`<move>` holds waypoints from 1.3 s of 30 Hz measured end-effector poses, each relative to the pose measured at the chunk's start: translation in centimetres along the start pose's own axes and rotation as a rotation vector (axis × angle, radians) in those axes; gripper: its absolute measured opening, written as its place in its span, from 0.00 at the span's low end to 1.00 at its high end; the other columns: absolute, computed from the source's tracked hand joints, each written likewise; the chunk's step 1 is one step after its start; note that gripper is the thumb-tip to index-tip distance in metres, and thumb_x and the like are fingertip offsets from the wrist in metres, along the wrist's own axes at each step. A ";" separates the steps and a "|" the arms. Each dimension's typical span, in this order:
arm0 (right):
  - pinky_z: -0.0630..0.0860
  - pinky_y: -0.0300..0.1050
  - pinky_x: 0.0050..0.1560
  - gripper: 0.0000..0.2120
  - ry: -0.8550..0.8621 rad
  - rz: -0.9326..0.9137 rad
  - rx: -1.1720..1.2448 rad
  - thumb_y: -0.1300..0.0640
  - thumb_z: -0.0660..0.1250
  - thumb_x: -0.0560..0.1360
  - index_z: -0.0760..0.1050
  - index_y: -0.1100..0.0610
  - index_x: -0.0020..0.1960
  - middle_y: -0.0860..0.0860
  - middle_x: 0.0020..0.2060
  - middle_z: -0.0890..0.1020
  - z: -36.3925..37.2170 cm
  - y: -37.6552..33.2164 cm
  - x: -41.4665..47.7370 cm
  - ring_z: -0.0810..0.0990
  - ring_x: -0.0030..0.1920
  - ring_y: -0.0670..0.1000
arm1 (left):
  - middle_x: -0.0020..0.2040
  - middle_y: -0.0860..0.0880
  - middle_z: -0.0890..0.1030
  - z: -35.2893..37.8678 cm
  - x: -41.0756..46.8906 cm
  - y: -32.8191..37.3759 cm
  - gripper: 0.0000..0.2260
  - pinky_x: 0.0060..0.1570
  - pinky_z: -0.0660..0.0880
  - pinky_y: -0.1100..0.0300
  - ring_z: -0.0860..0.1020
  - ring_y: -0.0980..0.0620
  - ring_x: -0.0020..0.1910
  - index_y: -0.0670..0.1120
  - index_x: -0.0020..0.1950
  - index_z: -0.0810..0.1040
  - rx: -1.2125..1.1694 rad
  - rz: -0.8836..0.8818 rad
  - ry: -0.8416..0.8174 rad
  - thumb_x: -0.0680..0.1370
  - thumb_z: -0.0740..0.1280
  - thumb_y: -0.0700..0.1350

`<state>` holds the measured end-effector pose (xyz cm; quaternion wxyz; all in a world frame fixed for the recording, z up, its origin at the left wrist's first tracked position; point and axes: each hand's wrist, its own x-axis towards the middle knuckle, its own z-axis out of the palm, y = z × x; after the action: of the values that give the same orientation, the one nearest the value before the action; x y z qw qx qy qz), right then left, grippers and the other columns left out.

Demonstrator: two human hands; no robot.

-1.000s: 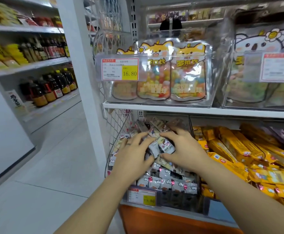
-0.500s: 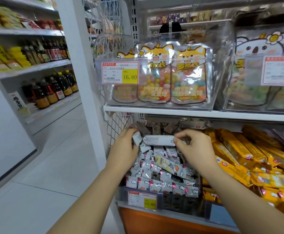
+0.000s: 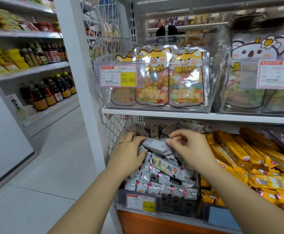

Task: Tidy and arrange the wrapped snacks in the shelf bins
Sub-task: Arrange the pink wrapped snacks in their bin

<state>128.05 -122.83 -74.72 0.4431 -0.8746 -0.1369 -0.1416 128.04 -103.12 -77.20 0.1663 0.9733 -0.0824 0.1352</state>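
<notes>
Fingers (image 3: 181, 132) of left hand (image 3: 129, 154) and right hand (image 3: 192, 149) clamped on grey snack packet (image 3: 156, 145); lower tag (image 3: 141, 202) "15.80"; upper tag (image 3: 118, 76) "16.80"

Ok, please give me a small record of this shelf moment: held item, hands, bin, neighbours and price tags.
held item: white wrapped snack, lying crosswise above the pile
hands: left hand and right hand each hold one end of it
bin: lower bin, holds the pile of similar snacks
neighbour: yellow snacks to the right
price tags: lower tag 15.80; upper tag 16.80
</notes>
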 end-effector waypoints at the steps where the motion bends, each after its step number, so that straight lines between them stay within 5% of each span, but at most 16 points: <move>1: 0.71 0.34 0.36 0.02 0.042 0.000 -0.037 0.52 0.69 0.74 0.77 0.47 0.45 0.43 0.34 0.80 -0.6 0.2 0.3 0.77 0.36 0.43 | 0.71 0.50 0.64 0.0 0.1 0.0 0.23 0.69 0.61 0.53 0.62 0.47 0.70 0.55 0.73 0.63 0.009 0.009 0.008 0.78 0.62 0.51; 4: 0.71 0.43 0.44 0.10 0.177 0.062 -0.395 0.53 0.65 0.76 0.77 0.54 0.55 0.54 0.48 0.80 -2.1 1.7 2.1 0.78 0.49 0.55 | 0.72 0.53 0.62 -0.2 0.1 1.0 0.26 0.73 0.52 0.46 0.56 0.50 0.73 0.59 0.75 0.57 0.099 0.121 -0.021 0.78 0.61 0.50; 10: 0.59 0.57 0.70 0.25 -0.006 0.292 -0.737 0.51 0.62 0.76 0.61 0.54 0.71 0.57 0.68 0.68 -2.2 5.1 4.5 0.64 0.68 0.60 | 0.71 0.61 0.64 0.5 0.4 2.6 0.20 0.73 0.41 0.42 0.56 0.56 0.72 0.60 0.70 0.65 0.120 0.215 -0.070 0.79 0.61 0.46; 15: 0.59 0.57 0.70 0.21 0.100 0.200 -0.709 0.54 0.62 0.76 0.67 0.52 0.69 0.57 0.64 0.72 -1.7 5.7 4.5 0.68 0.65 0.60 | 0.66 0.62 0.69 0.4 -0.2 2.1 0.17 0.74 0.40 0.47 0.60 0.58 0.70 0.58 0.63 0.72 0.027 0.231 0.014 0.77 0.63 0.41; 18: 0.63 0.56 0.67 0.18 0.156 0.112 -0.577 0.55 0.66 0.74 0.72 0.54 0.64 0.56 0.56 0.77 -1.2 5.3 3.7 0.74 0.59 0.58 | 0.62 0.57 0.75 0.4 -0.6 1.2 0.19 0.69 0.59 0.40 0.69 0.53 0.63 0.54 0.58 0.77 -0.051 0.275 0.123 0.72 0.67 0.35; 20: 0.67 0.56 0.64 0.18 0.147 0.079 -0.503 0.52 0.68 0.73 0.74 0.54 0.61 0.54 0.53 0.77 -0.9 4.9 3.0 0.76 0.55 0.57 | 0.62 0.56 0.77 0.3 -0.8 0.4 0.20 0.67 0.63 0.40 0.71 0.51 0.62 0.54 0.56 0.78 -0.029 0.279 0.141 0.71 0.68 0.33; 25: 0.57 0.54 0.70 0.18 0.075 0.105 -0.572 0.39 0.62 0.74 0.75 0.44 0.61 0.50 0.54 0.76 -1.0 3.6 1.6 0.73 0.59 0.53 | 0.71 0.61 0.66 -1.3 -1.8 -0.4 0.18 0.72 0.40 0.52 0.63 0.58 0.70 0.54 0.58 0.77 0.016 0.184 -0.011 0.76 0.61 0.34; 29: 0.55 0.54 0.70 0.20 0.042 0.041 -0.546 0.37 0.59 0.75 0.72 0.41 0.64 0.47 0.58 0.75 -1.6 2.1 0.1 0.68 0.65 0.51 | 0.70 0.61 0.67 -1.6 -2.0 0.0 0.13 0.73 0.41 0.50 0.63 0.58 0.71 0.55 0.57 0.76 0.008 0.144 -0.018 0.78 0.58 0.41; 34: 0.52 0.50 0.71 0.19 -0.334 -0.224 -0.502 0.39 0.62 0.74 0.71 0.38 0.65 0.43 0.70 0.64 -1.1 1.7 -1.2 0.56 0.71 0.48 | 0.70 0.59 0.66 -0.7 -1.0 2.7 0.13 0.72 0.38 0.45 0.57 0.56 0.72 0.58 0.63 0.74 0.164 0.248 -0.054 0.80 0.58 0.51; 39: 0.52 0.48 0.71 0.16 -0.297 -0.211 -0.583 0.43 0.60 0.77 0.72 0.40 0.64 0.42 0.71 0.63 -0.4 2.6 -0.6 0.56 0.72 0.48 | 0.73 0.52 0.62 0.3 1.5 3.9 0.19 0.70 0.43 0.38 0.57 0.48 0.72 0.59 0.73 0.63 0.360 0.186 -0.221 0.81 0.54 0.52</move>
<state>128.36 -124.77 -76.64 0.1326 -0.9565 -0.2433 -0.0909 128.74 -107.01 -75.92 -0.0330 0.9844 -0.1641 0.0550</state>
